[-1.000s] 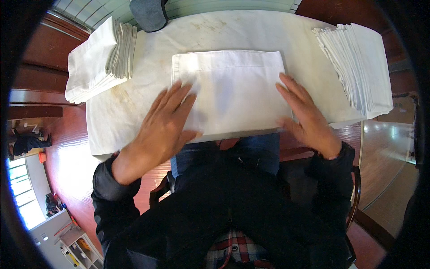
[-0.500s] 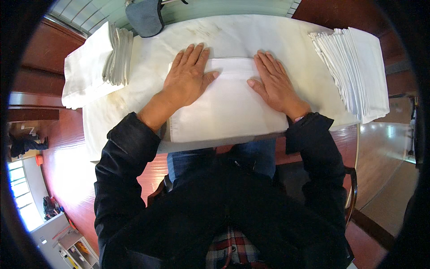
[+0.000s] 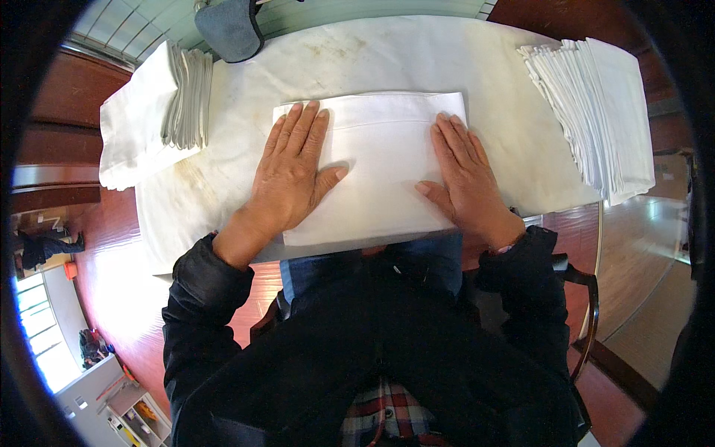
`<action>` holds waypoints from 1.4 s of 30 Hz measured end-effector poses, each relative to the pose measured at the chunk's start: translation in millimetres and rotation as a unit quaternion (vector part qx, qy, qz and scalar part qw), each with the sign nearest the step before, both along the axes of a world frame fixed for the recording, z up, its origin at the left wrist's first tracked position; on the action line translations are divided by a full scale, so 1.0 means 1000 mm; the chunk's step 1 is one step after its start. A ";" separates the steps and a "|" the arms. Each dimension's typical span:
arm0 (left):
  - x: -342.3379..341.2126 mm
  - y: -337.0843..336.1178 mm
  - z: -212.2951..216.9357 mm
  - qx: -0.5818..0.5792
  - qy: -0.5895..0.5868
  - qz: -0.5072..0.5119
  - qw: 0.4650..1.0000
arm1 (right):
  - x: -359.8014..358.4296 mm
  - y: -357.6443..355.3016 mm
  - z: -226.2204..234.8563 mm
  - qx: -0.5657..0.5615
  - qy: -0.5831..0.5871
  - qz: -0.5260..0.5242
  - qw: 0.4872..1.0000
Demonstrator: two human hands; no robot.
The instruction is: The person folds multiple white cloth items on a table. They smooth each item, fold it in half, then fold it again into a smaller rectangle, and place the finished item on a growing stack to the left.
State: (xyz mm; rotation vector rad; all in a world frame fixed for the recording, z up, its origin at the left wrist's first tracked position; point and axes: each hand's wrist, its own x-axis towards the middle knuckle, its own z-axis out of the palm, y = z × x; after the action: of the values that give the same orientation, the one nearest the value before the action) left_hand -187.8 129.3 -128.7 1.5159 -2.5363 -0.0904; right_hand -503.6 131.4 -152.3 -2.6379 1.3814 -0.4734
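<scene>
A folded white cloth [image 3: 380,160] lies flat in front of me, its near edge at the table's front edge. My left hand [image 3: 290,175] rests palm down on its left side, fingers stretched toward the far edge and thumb pointing inward. On the right side, my right hand [image 3: 467,173] lies flat too, its thumb spread toward the middle. Both hands are open and grip nothing. A band with a seam runs along the cloth's far edge. What lies under my palms is hidden.
A stack of folded white cloths [image 3: 186,97] stands at the table's left end, another stack [image 3: 596,119] at the right end. The white tablecloth [image 3: 357,56] has brownish stains. A dark grey padded object [image 3: 229,31] sits at the far left edge. A chair arm [image 3: 585,298] curves at my right.
Both hands have slid toward me over the cloth, the left one farther, uncovering the cloth's far corners. They remain flat. The view has shifted slightly.
</scene>
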 end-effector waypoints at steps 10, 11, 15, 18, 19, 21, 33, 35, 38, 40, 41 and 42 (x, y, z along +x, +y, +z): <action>-0.050 -0.028 0.041 0.011 -0.033 -0.088 0.996 | -0.002 0.051 -0.001 0.025 -0.012 -0.012 1.000; -0.069 -0.038 0.038 0.005 -0.020 -0.144 0.989 | 0.000 0.051 -0.001 0.032 -0.024 -0.015 0.999; -0.130 -0.063 0.019 0.051 0.042 -0.269 0.961 | 0.002 0.051 -0.002 0.052 -0.072 -0.018 0.996; -0.151 -0.077 0.004 0.055 0.009 -0.276 0.960 | 0.003 0.053 -0.003 0.065 -0.050 -0.013 0.997; -0.154 -0.081 0.001 0.081 -0.040 -0.254 0.963 | 0.002 0.055 -0.004 0.077 -0.042 -0.013 0.996; -0.153 -0.084 -0.003 0.070 -0.009 -0.258 0.964 | 0.001 0.060 -0.006 0.072 -0.081 -0.007 0.994; -0.162 -0.094 -0.004 0.089 -0.033 -0.201 0.975 | -0.013 0.085 -0.016 0.076 -0.150 0.052 0.984; -0.161 -0.095 -0.006 0.087 -0.036 -0.202 0.975 | -0.014 0.085 -0.021 0.065 -0.151 0.061 0.984; -0.163 -0.095 -0.009 0.079 -0.043 -0.185 0.979 | -0.015 0.086 -0.026 0.041 -0.147 0.073 0.986; -0.166 -0.096 -0.011 0.085 -0.038 -0.180 0.979 | -0.016 0.087 -0.028 0.045 -0.135 0.089 0.986; -0.167 -0.097 -0.011 0.086 -0.034 -0.178 0.980 | -0.016 0.088 -0.029 0.036 -0.150 0.081 0.985; -0.168 -0.098 -0.011 0.088 -0.033 -0.178 0.980 | -0.016 0.088 -0.029 0.035 -0.146 0.082 0.985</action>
State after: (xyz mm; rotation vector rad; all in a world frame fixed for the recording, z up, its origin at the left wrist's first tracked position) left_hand -355.4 31.1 -139.7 1.1152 -2.8929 -0.3264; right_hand -519.3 219.6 -181.6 -2.4768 1.0655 -0.7398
